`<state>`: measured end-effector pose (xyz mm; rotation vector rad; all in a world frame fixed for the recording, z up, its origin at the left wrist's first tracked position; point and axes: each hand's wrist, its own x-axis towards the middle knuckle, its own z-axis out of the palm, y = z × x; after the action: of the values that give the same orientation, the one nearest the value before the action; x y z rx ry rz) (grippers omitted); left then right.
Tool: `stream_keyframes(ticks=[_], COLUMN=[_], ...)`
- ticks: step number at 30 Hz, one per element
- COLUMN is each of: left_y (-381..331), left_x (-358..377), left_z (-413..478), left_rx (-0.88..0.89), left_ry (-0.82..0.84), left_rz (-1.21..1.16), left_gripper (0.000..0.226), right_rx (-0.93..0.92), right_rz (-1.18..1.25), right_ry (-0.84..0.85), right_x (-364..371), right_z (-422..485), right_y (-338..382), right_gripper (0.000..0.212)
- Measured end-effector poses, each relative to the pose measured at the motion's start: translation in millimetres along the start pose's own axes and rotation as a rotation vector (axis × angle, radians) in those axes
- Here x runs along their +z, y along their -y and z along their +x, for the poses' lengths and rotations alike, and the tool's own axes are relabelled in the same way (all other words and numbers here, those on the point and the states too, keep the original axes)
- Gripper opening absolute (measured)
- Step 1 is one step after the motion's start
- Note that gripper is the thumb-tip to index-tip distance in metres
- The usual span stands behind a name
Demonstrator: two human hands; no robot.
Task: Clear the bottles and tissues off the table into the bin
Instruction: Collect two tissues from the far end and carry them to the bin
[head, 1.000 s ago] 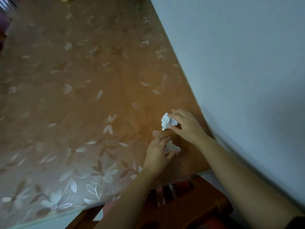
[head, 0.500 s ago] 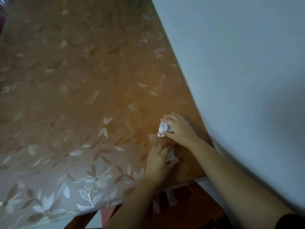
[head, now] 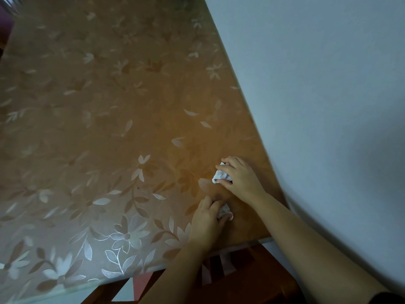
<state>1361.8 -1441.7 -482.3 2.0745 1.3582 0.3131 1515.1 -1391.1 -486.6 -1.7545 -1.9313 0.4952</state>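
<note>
Near the corner of the table, the left hand hid most of the nearer tissue; the right hand covered part of the farther tissue; the table's far end was cropped

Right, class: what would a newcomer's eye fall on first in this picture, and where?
The bright white against brown draws the eye: the right hand pinches a crumpled white tissue near the right corner of the flowered table, beside the pale wall. The left hand, nearer the front edge, grips a second tissue.
</note>
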Motion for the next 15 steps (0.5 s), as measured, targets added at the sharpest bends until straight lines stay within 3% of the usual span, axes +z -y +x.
stream_keyframes(ticks=[15], left_y=[-4.6], left_x=[-7.5], left_z=[-2.7], left_rx=[-0.155], left_ry=[-0.051], left_rz=[-0.161], left_gripper=[0.010], right_rx=[0.024], right_rz=[0.006], right_ry=[-0.040], right_x=[-0.9], right_z=[-9.0], right_y=[9.3], right_gripper=[0.024])
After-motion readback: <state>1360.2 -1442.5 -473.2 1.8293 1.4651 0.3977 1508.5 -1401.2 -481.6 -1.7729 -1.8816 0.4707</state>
